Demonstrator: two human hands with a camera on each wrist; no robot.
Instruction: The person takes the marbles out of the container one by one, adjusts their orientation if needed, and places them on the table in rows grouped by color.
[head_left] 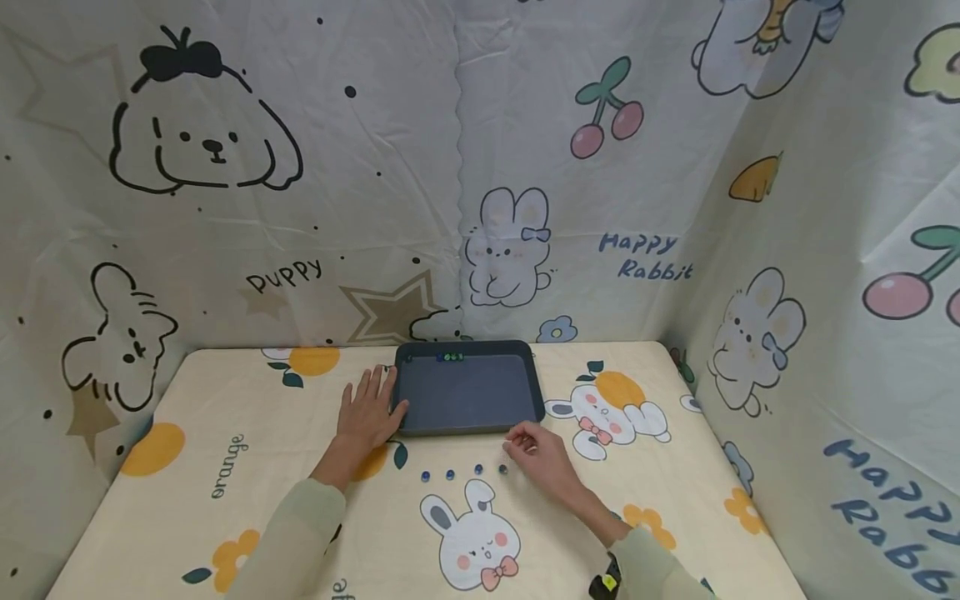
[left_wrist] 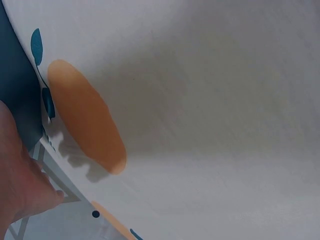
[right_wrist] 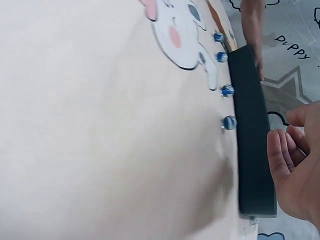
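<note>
A dark, shallow rectangular tray (head_left: 468, 430) lies at the back of the table. My left hand (head_left: 367, 412) is spread flat at its left side, thumb at the rim; the left wrist view catches part of that hand (left_wrist: 25, 185) beside the tray's dark wall (left_wrist: 20, 75). Several small blue glass marbles (head_left: 450, 475) stand in a row before the tray. Near the rightmost marble (head_left: 503, 469), my right hand (head_left: 542, 457) hovers by the tray's front edge, fingers loosely bent. No object shows between its thumb and fingers (right_wrist: 280, 150) in the right wrist view.
Several green and blue marbles (head_left: 450, 357) sit along the tray's back edge, towards the left. A printed cloth (head_left: 247, 467) covers the table, and patterned fabric walls (head_left: 390, 167) rise behind it and at both sides. A black strap lies at the right wrist.
</note>
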